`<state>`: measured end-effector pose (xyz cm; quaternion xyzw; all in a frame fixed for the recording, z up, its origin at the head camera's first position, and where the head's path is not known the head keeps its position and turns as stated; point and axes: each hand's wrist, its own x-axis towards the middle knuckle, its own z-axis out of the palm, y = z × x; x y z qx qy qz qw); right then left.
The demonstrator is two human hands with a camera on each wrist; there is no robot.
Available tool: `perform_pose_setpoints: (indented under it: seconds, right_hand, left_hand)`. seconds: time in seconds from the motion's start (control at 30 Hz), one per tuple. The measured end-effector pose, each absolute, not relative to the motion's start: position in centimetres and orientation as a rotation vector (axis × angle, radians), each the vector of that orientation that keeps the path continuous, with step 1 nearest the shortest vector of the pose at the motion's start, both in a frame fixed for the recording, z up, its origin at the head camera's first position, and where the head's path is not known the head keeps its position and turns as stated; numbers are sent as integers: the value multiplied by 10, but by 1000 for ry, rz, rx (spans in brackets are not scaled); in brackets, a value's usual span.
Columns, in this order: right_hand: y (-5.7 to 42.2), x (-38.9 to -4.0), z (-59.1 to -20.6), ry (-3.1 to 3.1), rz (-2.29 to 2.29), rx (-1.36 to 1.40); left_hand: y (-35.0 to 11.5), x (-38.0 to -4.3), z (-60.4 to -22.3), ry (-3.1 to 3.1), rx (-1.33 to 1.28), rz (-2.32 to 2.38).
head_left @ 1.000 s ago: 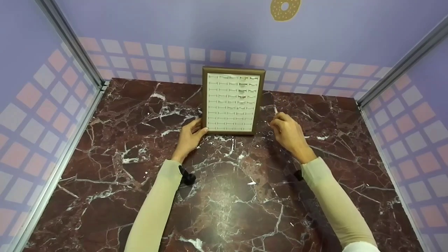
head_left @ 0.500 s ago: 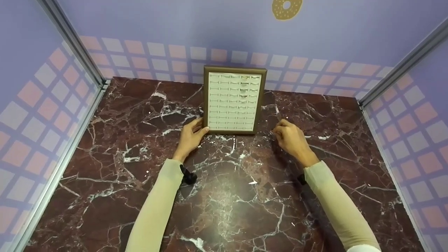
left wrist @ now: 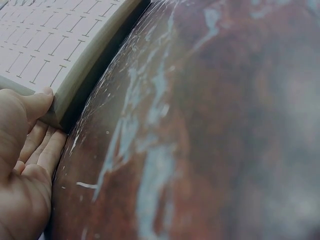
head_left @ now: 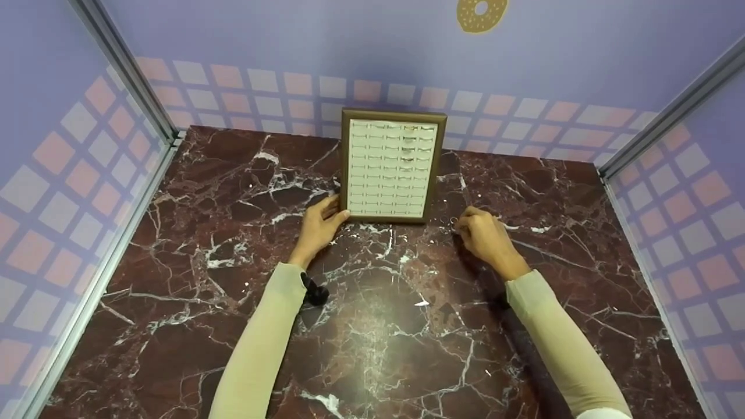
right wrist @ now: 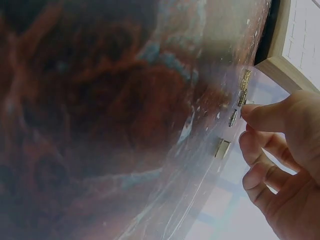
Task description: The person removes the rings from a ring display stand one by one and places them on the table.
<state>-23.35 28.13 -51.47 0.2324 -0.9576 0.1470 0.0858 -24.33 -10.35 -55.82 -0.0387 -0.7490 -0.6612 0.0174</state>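
A brown-framed ring display board (head_left: 390, 169) stands tilted near the back wall, its white face lined with rows of thin slots. Several rings (head_left: 409, 142) sit in one column of it, toward the upper right. My left hand (head_left: 319, 230) holds the frame's lower left corner, thumb on the front and fingers at the side. Right of the board, my right hand (head_left: 486, 238) is down among small loose rings, fingers bent. In the right wrist view the thumb tip is right at a patterned ring (right wrist: 243, 95); I cannot tell whether it is pinched. A wide plain ring (right wrist: 223, 148) lies nearby.
The dark red marble tabletop (head_left: 372, 343) has white veins. A back wall (head_left: 262, 41) with a tile pattern stands close behind the board, and side walls (head_left: 46, 174) enclose the table. Black wrist devices, such as the left one (head_left: 315, 291), hang below the sleeves.
My right hand has moved down and slightly nearer over the loose rings right of the board. My left hand keeps its hold on the frame's corner. The whole head view has shifted slightly.
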Motion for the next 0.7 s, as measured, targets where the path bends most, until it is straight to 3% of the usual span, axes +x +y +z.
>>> perform_pose_setpoints:
  seconds: [0.7]
  right_hand:
    - [280,-233,-508,-2837,503,667]
  left_hand:
    - [-103,-243,-557,-2325,-90,-2048]
